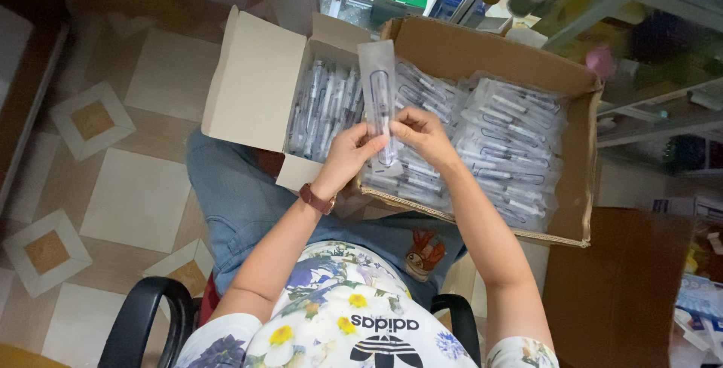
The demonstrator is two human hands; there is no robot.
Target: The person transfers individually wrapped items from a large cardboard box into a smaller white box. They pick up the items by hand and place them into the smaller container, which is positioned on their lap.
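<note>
Left hand (348,153): fingers pinched on the lower left edge of a sealed syringe packet (380,89).
Right hand (423,131): fingers closed on the packet's right edge.
Packet: upright, raised over the cardboard box (576,180).
Box: on the lap, flaps open, filled with packaged syringes (504,138).
Wrist: brown watch (316,199).

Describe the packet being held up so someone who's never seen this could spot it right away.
Find the open brown cardboard box resting on the person's lap, packed with clear plastic syringe packets. Above its middle, the left hand and right hand pinch one long clear plastic-wrapped syringe. It alone stands upright, lifted above the pile.
</note>
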